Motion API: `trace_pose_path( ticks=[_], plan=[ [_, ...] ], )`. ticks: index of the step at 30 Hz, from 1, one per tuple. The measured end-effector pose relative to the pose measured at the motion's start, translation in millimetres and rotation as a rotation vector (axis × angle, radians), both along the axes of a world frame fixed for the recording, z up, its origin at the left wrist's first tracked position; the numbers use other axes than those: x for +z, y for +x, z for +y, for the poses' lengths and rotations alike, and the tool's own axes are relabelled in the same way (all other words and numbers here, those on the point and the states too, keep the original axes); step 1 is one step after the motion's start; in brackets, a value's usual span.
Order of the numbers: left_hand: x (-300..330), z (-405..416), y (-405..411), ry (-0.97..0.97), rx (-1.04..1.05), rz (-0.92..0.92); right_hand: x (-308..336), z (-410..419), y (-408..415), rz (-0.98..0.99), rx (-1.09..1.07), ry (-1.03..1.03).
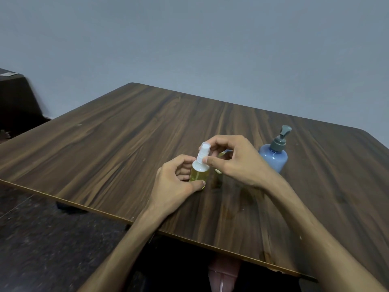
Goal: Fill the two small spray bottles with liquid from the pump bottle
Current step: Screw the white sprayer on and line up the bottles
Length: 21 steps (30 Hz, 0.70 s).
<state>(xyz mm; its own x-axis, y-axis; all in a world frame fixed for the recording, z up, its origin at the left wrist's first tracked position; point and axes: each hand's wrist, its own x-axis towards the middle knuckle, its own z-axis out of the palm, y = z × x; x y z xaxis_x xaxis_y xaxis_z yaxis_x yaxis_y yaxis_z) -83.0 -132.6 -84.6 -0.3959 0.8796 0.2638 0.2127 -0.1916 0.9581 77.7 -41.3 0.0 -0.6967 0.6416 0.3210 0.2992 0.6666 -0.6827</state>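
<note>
A small clear spray bottle (pixel 199 173) with yellowish liquid and a white spray top stands on the wooden table (pixel 105 144). My left hand (pixel 174 182) grips its body from the left. My right hand (pixel 233 159) pinches the white spray top between thumb and fingers. A second small bottle (pixel 219 172) with yellowish liquid stands just to the right, mostly hidden under my right hand; I cannot tell whether it has a top. The blue pump bottle (pixel 273 158) with a grey pump stands upright to the right, behind my right wrist.
The table's near edge runs diagonally across the lower view, with dark floor to the left below it. A dark piece of furniture (pixel 14 98) stands at the far left by the grey wall. A pinkish object (pixel 223 275) shows under the table edge.
</note>
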Motion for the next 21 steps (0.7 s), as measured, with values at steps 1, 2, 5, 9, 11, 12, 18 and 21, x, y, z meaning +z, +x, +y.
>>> trace_pose_path(
  ticks=[1, 2, 5, 9, 11, 12, 18, 21],
  plan=[
    [0, 0, 0, -0.001, 0.0, 0.001, 6, 0, 1, -0.019, 0.001, 0.005],
    [0, 0, 0, -0.003, -0.001, 0.002, 12, -1, 1, -0.04, 0.001, 0.011],
    [1, 0, 0, -0.001, -0.005, 0.003, 28, -1, -1, -0.172, 0.01, 0.112],
    [1, -1, 0, 0.007, -0.007, 0.005, 43, 0, -9, -0.333, 0.058, 0.176],
    [1, -1, 1, 0.002, 0.001, 0.005, 50, 1, -13, -0.412, 0.08, 0.216],
    [1, -1, 1, 0.0, 0.003, 0.005, 53, 1, -16, -0.451, 0.088, 0.246],
    [1, 0, 2, -0.005, -0.001, -0.011, 74, 2, -27, -0.654, 0.188, 0.367],
    [1, 0, 2, -0.009, -0.008, -0.008, 82, 0, -34, -0.727, 0.238, 0.434]
  ],
)
